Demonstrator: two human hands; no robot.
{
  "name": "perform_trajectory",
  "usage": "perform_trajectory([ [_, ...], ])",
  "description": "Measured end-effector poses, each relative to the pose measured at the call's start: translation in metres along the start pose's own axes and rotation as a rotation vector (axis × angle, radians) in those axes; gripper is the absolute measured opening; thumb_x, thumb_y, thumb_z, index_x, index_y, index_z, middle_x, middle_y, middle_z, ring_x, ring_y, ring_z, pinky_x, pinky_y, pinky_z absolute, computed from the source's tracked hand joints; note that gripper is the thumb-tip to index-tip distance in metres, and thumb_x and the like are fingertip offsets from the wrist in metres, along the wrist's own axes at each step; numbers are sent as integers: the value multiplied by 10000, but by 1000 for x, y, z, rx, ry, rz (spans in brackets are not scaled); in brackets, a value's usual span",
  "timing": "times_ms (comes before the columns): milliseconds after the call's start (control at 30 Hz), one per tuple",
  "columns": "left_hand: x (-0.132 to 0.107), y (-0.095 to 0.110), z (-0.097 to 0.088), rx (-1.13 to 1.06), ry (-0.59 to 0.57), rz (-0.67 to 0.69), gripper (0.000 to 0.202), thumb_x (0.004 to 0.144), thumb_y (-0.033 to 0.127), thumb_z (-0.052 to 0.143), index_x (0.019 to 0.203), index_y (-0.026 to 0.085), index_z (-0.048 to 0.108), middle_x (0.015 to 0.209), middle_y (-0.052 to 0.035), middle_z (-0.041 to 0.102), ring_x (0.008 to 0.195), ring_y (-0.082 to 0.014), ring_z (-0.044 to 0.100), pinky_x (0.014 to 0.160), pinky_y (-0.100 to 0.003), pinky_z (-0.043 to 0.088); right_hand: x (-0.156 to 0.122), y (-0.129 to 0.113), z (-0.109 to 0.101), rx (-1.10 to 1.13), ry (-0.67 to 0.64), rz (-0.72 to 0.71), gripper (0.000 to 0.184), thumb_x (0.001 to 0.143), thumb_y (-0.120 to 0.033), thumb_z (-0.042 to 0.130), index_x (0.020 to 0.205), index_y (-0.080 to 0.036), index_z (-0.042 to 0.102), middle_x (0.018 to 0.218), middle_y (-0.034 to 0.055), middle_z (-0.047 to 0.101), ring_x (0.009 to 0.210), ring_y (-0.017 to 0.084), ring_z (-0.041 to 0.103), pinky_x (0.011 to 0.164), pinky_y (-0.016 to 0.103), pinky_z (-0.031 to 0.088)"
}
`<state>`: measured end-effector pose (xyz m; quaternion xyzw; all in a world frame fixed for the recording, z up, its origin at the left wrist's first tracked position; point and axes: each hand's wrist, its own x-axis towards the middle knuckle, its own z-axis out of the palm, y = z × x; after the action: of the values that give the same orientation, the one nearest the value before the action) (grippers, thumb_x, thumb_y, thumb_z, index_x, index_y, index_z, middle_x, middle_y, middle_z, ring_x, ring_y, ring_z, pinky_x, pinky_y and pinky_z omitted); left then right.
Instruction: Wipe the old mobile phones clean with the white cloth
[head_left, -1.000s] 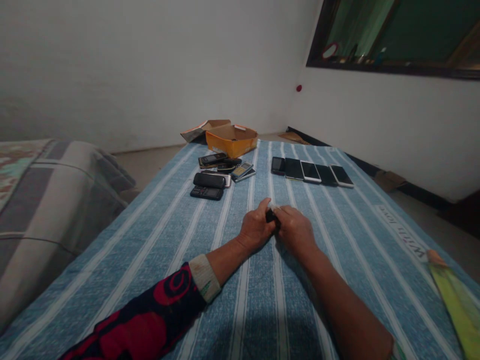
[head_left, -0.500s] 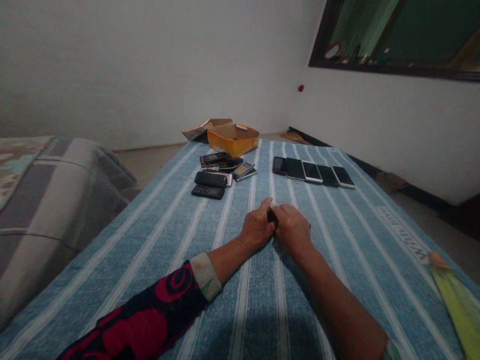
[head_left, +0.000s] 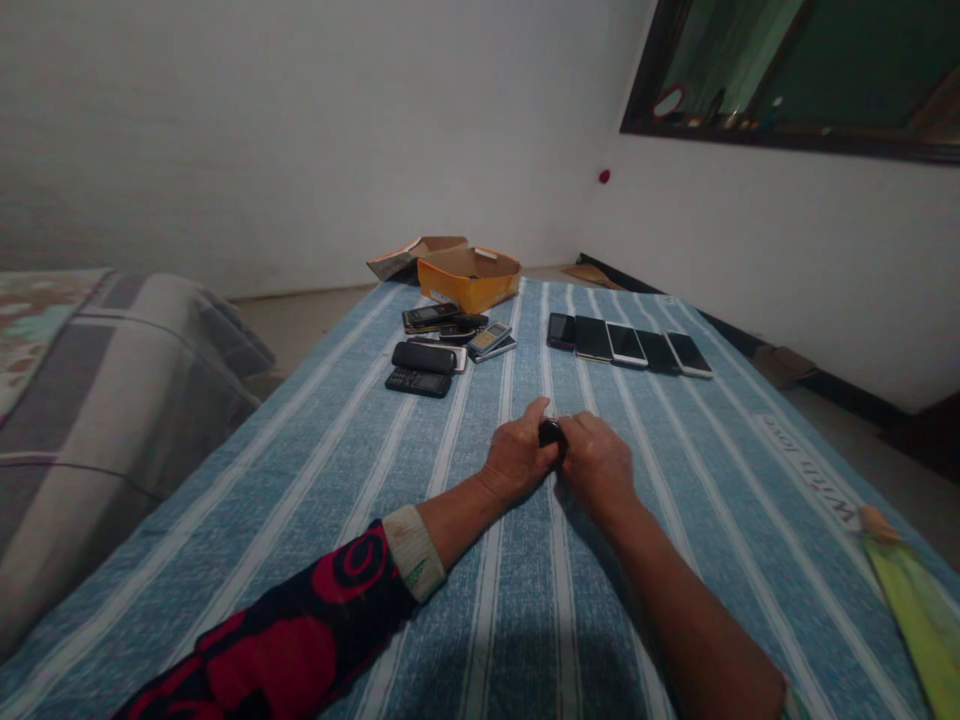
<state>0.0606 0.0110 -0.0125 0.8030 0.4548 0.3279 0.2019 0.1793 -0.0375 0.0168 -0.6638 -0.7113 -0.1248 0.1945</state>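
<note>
My left hand [head_left: 516, 458] and my right hand [head_left: 600, 462] meet in the middle of a blue striped cloth [head_left: 315, 470]. Both are closed round a small dark object [head_left: 550, 432], probably a small phone, mostly hidden between the fingers. Beyond them to the left lies a cluster of several old keypad phones [head_left: 442, 342]. To the right, a row of several smartphones [head_left: 626, 344] lies side by side, some with white frames, some black.
An open orange cardboard box [head_left: 469, 276] stands at the far end of the cloth. A folded grey blanket [head_left: 97, 390] lies at the left. A yellow-green object [head_left: 911, 600] rests at the cloth's right edge. White walls and a dark-framed window [head_left: 795, 70] surround the spot.
The hands have stayed together on the dark object, with only slight finger shifts; more of its dark top shows now. The view drifted a little.
</note>
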Motion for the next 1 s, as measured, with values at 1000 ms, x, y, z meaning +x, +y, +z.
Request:
perform_trajectory([
  [1000, 0, -3, 0, -14, 35, 41, 542, 802, 293, 642, 1310, 177, 488, 917, -40, 744, 840, -217, 712, 789, -324, 548, -2, 3, -3, 35, 11, -37, 220, 856, -62, 504, 870, -172, 694, 815, 57, 647, 736, 174, 541, 639, 283, 341],
])
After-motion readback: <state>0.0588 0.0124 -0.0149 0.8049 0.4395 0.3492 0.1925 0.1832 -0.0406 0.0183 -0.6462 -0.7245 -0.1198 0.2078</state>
